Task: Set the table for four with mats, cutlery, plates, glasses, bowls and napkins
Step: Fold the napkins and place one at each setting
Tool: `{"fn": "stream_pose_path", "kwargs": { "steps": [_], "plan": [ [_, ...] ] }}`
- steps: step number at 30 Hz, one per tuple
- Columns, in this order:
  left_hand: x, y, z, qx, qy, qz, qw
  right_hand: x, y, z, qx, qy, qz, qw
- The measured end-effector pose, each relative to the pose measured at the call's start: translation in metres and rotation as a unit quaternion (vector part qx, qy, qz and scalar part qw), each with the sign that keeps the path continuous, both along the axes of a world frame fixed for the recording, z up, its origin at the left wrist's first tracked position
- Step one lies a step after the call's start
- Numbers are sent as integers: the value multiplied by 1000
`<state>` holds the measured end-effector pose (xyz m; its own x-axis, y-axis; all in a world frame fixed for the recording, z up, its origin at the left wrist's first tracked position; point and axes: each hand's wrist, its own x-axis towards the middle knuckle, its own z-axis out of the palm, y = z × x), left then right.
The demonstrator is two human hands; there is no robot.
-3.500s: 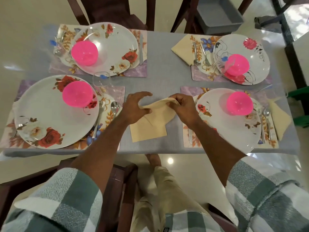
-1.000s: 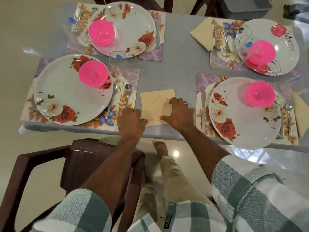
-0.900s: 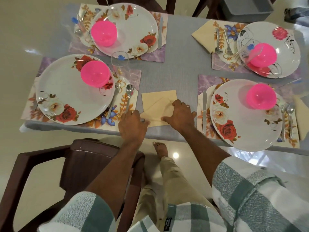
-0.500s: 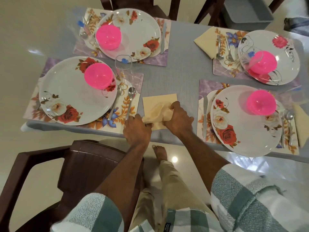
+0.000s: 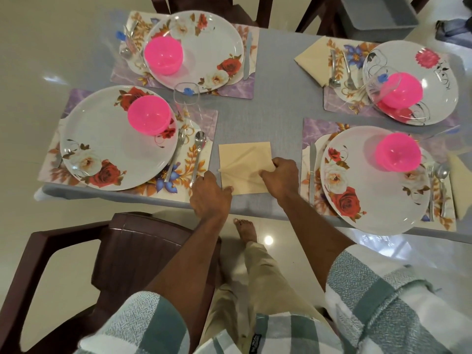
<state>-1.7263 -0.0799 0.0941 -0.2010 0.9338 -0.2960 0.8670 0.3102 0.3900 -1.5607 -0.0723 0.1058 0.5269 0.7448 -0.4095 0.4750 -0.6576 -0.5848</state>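
napkin (image 5: 245, 162) – on grey table (image 5: 258, 108) | right hand (image 5: 281, 178) pinches fold | left hand (image 5: 210, 198) holds corner

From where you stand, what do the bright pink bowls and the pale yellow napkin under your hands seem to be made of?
Bright pink bowl: probably plastic, since it is translucent, glossy and evenly coloured.
Pale yellow napkin: soft cloth or thick paper, I cannot tell which; it looks matte, holds creases and bunches where the right hand pinches it. The left hand holds its near corner.

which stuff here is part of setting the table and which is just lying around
Part of the job:
- napkin, pinched by the left hand and right hand
- near-left plate
- pink bowl
- spoon
- glass

Just lying about:
- grey tub
- brown chair
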Motion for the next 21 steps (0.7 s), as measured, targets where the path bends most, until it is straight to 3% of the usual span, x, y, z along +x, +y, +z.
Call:
{"fn": "stream_pose_path", "kwargs": {
  "steps": [6, 10, 12, 16, 21],
  "plan": [
    [4, -1, 7, -3, -13, 6, 1000, -13, -4, -2, -3, -19, 34, 999],
    [6, -1, 9, -25, -112, 61, 992, -19, -11, -4, -14, 11, 64, 998],
    [6, 0, 13, -35, -174, 94, 980, -18, -13, -2, 13, 99, 44, 994],
    [-2, 0, 20, -72, -313, 168, 932, -15, -15, 10, 43, 301, -18, 953],
    [-37, -6, 30, -39, -346, 178, 920, -21, -12, 9, 72, 344, -135, 927]
  ]
}}
